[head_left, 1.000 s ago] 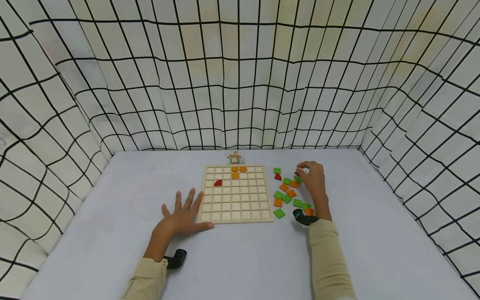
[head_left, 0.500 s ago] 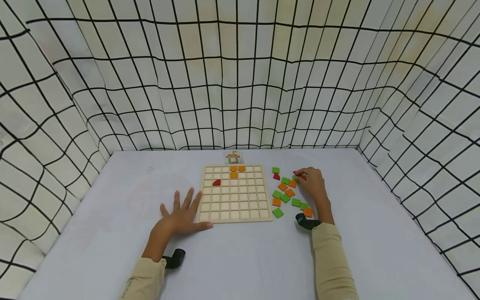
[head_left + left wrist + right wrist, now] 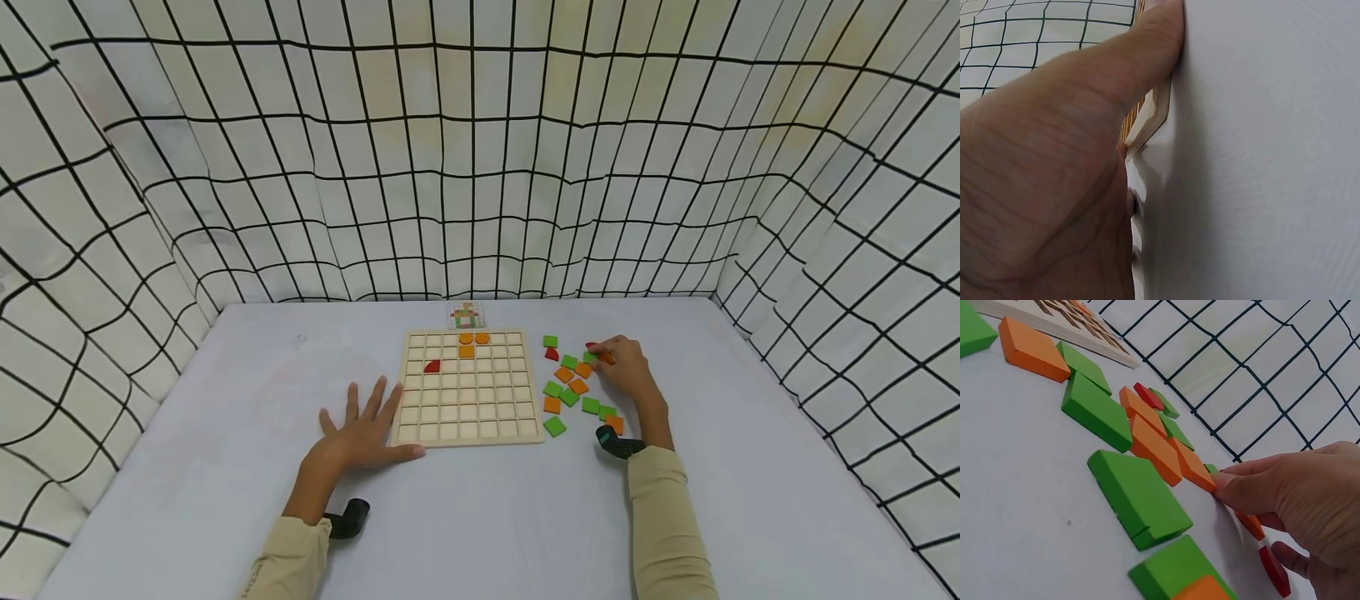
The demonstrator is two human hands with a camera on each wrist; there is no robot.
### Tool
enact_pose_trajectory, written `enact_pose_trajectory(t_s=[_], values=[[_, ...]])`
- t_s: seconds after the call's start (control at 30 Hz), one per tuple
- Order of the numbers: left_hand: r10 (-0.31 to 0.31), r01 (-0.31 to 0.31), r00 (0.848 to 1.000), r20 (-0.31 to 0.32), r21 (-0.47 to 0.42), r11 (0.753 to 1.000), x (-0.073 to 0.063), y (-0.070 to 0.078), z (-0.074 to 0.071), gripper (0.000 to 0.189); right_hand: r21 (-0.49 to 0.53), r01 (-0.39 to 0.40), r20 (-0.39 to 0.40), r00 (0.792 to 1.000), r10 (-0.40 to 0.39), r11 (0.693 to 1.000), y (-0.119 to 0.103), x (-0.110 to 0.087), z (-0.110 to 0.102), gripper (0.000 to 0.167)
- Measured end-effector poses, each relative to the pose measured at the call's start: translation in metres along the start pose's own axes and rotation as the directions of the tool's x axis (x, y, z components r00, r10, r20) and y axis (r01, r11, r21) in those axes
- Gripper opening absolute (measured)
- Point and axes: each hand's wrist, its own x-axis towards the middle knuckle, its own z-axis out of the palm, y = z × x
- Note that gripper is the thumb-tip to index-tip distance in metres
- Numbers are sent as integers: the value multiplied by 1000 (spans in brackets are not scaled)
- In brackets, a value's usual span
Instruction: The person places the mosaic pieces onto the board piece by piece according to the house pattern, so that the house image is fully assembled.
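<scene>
My left hand (image 3: 358, 437) lies spread on the table, fingertips touching the left edge of the wooden grid board (image 3: 487, 400) and thumb along its front corner. In the left wrist view the thumb (image 3: 1129, 59) covers part of that corner. My right hand (image 3: 632, 373) reaches down among loose tiles right of the board. Its thumb and index finger come together beside a green tile (image 3: 1211, 469) and an orange tile (image 3: 1194, 465). A red piece (image 3: 591, 344) shows just beyond the fingertips. Whether the fingertips pinch anything is hidden. Another red piece (image 3: 1274, 572) lies by the other fingers.
On the board sit two round orange pieces, an orange square (image 3: 467, 352) and a red quarter-circle (image 3: 432, 367). A pattern card (image 3: 467, 315) lies behind it. Several green and orange tiles are scattered to its right. Netting (image 3: 480, 208) over white walls encloses the table.
My right hand has lowered slightly and its fingertips have come closer to the tiles. The left hand stays in place on the board's edge. The head view has shifted a little.
</scene>
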Motion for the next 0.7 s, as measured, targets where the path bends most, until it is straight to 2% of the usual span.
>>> enact_pose_trajectory(t_s=[0.33,0.57,0.7], values=[[0,0,1000,1,7,1000,0,-1,0,112,-23,9,-51,999,-10,1000,-4,-2,4,28],[7,-7,1000,1,3,1000,-1,-2,1,113,22,13,-60,998,-12,1000,-4,-3,4,35],[3,-3,1000,2,8,1000,0,-1,1,113,19,44,-85,995,-42,999,-8,-3,3,34]])
